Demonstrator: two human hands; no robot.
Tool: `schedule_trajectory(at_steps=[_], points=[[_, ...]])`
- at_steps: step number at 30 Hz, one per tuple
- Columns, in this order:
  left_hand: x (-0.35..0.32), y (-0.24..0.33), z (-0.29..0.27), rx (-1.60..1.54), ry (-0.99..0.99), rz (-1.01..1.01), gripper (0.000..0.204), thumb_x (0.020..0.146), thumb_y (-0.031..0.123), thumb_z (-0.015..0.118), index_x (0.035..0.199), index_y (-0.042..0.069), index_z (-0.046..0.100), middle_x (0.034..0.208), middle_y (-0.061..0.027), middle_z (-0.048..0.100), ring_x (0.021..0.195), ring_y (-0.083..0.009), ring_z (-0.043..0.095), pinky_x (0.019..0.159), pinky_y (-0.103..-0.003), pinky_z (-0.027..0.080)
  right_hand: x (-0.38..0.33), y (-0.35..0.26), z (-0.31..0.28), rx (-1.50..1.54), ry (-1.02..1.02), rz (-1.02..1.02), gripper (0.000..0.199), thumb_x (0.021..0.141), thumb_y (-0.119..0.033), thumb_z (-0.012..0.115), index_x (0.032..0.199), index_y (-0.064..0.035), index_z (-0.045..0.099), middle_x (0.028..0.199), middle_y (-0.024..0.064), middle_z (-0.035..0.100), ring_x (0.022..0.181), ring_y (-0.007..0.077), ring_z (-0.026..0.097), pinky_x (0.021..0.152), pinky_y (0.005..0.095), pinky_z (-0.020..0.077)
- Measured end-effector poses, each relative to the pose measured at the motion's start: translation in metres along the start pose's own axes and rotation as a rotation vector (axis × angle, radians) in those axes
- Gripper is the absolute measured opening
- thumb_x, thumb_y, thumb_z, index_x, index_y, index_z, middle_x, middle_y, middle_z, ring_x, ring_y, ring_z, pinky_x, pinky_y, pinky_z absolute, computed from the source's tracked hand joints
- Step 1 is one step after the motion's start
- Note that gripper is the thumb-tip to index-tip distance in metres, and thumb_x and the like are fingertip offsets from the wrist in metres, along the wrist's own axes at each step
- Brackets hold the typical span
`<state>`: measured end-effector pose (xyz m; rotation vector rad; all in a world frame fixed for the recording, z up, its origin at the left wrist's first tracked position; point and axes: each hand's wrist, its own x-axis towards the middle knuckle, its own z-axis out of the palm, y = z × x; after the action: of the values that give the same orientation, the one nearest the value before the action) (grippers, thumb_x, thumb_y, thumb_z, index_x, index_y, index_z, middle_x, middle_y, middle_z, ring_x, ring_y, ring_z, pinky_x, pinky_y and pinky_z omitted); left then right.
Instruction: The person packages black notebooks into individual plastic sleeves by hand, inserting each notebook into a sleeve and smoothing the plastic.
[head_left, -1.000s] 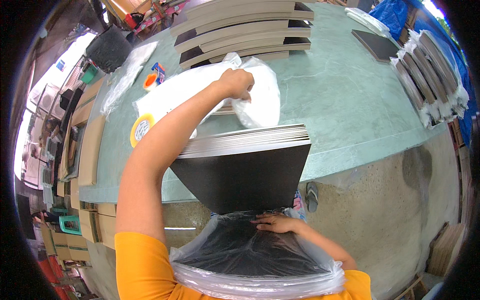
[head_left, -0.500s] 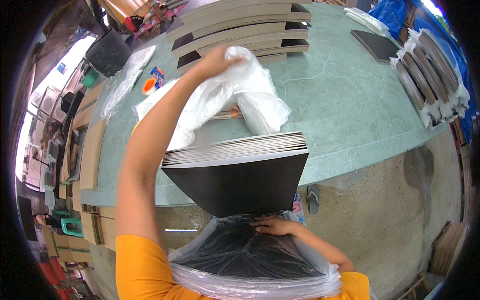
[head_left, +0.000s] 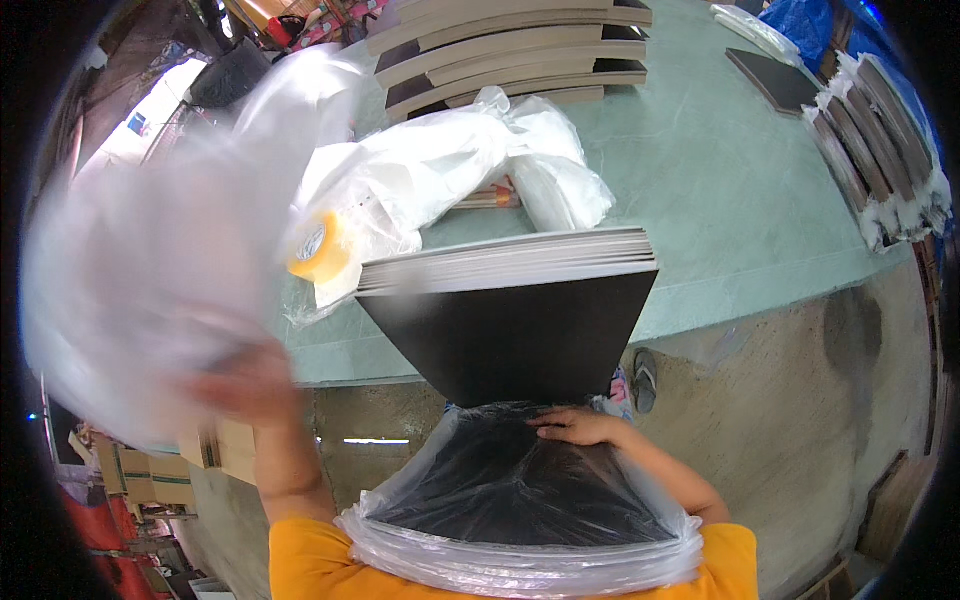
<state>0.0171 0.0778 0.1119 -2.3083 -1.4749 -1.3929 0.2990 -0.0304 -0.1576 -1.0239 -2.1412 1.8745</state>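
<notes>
At table's near edge: left hand point(head_left: 250, 375) grips clear bag point(head_left: 150, 270); right hand point(head_left: 580, 427) flat, open on black boards point(head_left: 520, 340). Keep stack pinned while bagging.

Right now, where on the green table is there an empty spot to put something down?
The widest bare patch of the green table lies right of the white plastic bags, between the dark board stack and the wrapped boards at the right edge. The left side is crowded: bags, yellow tape roll, and the left hand swinging a blurred bag.
</notes>
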Motion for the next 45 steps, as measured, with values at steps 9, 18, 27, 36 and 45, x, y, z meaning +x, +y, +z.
schedule_trajectory(at_steps=[9,18,27,36,45], points=[[-0.111,0.034,0.052,-0.099,-1.417,-0.195,0.019,0.072,0.017,0.052,0.077,0.000,0.058,0.072,-0.0238,0.057,0.070,-0.0364,0.057,0.060,-0.041,0.045,-0.015,-0.177,-0.040,-0.234,0.426,-0.359,0.052,0.068,-0.020,0.068,0.112,-0.0025,0.046,0.103,0.0157,0.054,0.093,0.0239,0.054,0.080,0.0345,0.0421],[-0.062,0.016,0.025,-0.933,-0.572,-1.196,0.037,0.084,0.022,0.047,0.110,-0.005,0.048,0.099,-0.0106,0.056,0.086,-0.0169,0.054,0.074,-0.028,0.044,-0.036,-0.165,-0.080,0.852,0.385,-0.438,0.044,0.076,-0.029,0.061,0.104,0.0037,0.051,0.093,0.0067,0.058,0.086,0.0107,0.053,0.078,0.0249,0.0406],[-0.052,0.029,0.013,-0.037,-0.448,-0.348,0.021,0.076,0.009,0.057,0.094,0.001,0.051,0.081,-0.0103,0.057,0.075,-0.0134,0.055,0.061,-0.026,0.042,-0.039,-0.147,-0.086,0.626,0.576,0.001,0.017,0.071,-0.015,0.067,0.076,-0.0005,0.061,0.069,0.0026,0.059,0.063,0.0066,0.052,0.057,0.0204,0.0398],[-0.066,0.077,0.056,-0.766,-0.818,-0.579,0.046,0.067,0.006,0.069,0.107,-0.001,0.048,0.063,0.0010,0.051,0.054,-0.0047,0.048,0.047,-0.022,0.038,-0.024,-0.157,-0.069,1.177,0.492,-0.257,0.012,0.070,-0.010,0.067,0.067,-0.0050,0.056,0.065,0.0009,0.056,0.057,0.0076,0.050,0.054,0.0213,0.0401],[-0.098,0.036,0.064,-0.619,-0.844,-0.223,0.015,0.073,0.009,0.056,0.085,0.003,0.062,0.072,-0.0112,0.052,0.070,-0.0225,0.053,0.062,-0.030,0.040,-0.046,-0.128,-0.079,1.302,0.333,-0.526,0.020,0.079,-0.011,0.056,0.096,0.0008,0.054,0.088,0.0082,0.060,0.074,0.0149,0.058,0.070,0.0275,0.0480]])
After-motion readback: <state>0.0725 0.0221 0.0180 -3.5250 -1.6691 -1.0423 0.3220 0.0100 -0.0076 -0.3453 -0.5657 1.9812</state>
